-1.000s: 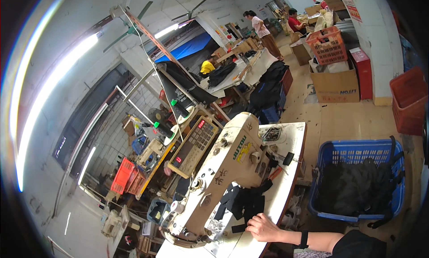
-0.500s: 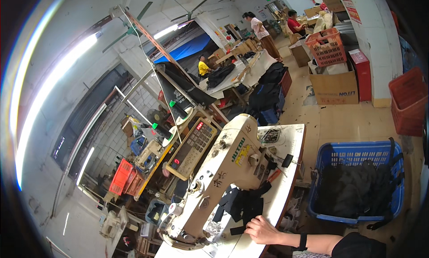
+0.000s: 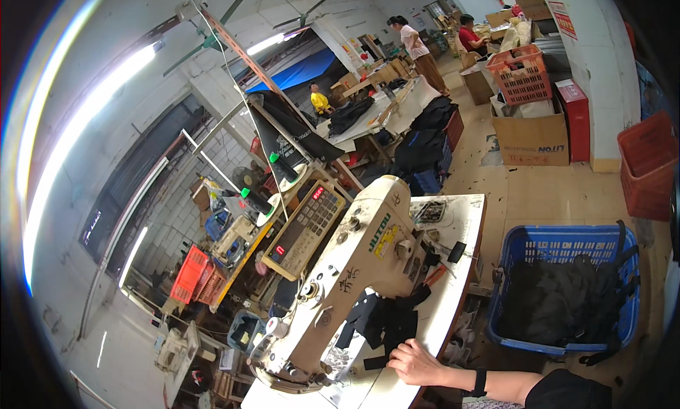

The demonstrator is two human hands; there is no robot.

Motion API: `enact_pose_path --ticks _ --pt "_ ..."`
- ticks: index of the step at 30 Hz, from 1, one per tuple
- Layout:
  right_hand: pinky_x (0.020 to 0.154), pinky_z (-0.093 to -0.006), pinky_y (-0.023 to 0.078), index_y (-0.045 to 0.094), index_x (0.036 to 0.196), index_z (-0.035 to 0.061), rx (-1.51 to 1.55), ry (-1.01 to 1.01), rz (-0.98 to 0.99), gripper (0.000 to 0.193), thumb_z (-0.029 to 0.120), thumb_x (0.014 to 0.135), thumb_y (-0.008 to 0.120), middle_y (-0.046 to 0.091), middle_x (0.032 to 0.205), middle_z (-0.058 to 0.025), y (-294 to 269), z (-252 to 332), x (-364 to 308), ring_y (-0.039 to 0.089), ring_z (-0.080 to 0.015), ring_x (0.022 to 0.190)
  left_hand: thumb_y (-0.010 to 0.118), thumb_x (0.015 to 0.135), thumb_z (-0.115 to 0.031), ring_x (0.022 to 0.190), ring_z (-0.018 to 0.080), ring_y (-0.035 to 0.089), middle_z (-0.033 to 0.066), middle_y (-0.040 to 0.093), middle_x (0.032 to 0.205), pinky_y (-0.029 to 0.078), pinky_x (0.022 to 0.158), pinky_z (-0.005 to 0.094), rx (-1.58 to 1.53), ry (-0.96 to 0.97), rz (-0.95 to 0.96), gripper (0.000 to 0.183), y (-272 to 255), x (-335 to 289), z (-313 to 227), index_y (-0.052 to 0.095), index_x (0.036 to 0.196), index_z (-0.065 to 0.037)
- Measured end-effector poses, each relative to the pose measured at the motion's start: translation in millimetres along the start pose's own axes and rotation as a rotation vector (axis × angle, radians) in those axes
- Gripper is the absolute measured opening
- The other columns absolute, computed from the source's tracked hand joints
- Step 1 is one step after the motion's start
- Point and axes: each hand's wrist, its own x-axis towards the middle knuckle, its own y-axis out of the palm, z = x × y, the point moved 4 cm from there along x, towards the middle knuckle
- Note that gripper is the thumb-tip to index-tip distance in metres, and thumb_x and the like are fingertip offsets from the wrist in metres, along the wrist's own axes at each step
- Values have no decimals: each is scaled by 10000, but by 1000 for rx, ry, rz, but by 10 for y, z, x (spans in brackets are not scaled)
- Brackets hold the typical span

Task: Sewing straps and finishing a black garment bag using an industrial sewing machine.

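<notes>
My right hand (image 3: 415, 364) rests at the near edge of the white sewing table, its fingers curled and pressed together at the end of a short black fabric strip (image 3: 375, 363). Just beyond it, a bunch of black fabric pieces (image 3: 388, 322) lies under the arm of a cream industrial sewing machine (image 3: 354, 256). Fingertips and strip meet, though the exact grip is partly hidden by the hand. A black band circles my right wrist. My left hand is not in view.
An orange-handled tool (image 3: 435, 275) and a small metal tray (image 3: 430, 211) lie beyond the needle area. A keypad control box (image 3: 303, 232) stands behind the machine. Right of the table is a blue basket (image 3: 567, 232) of dark fabric. Several people are farther back.
The view has shifted slightly. My right hand and the black fabric stay in nearly the same place. The distant person in yellow has changed posture a little.
</notes>
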Motion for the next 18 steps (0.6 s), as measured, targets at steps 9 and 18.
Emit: enact_pose_path --ticks 9,18 --pt "879 -381 367 698 849 48 -15 -4 -16 156 70 752 579 602 848 -70 -52 14 -7 558 -217 896 398 990 -486 1434 335 240 206 311 1517 162 1148 541 39 4 21 632 -30 15 -29 376 1456 -59" --pt "881 -382 368 699 846 45 6 -2 0 151 66 757 578 612 862 -72 -21 46 22 562 -217 902 373 996 -497 1444 323 216 193 273 1537 125 1160 536 -16 -3 10 642 -160 -42 -59 333 1479 -76"
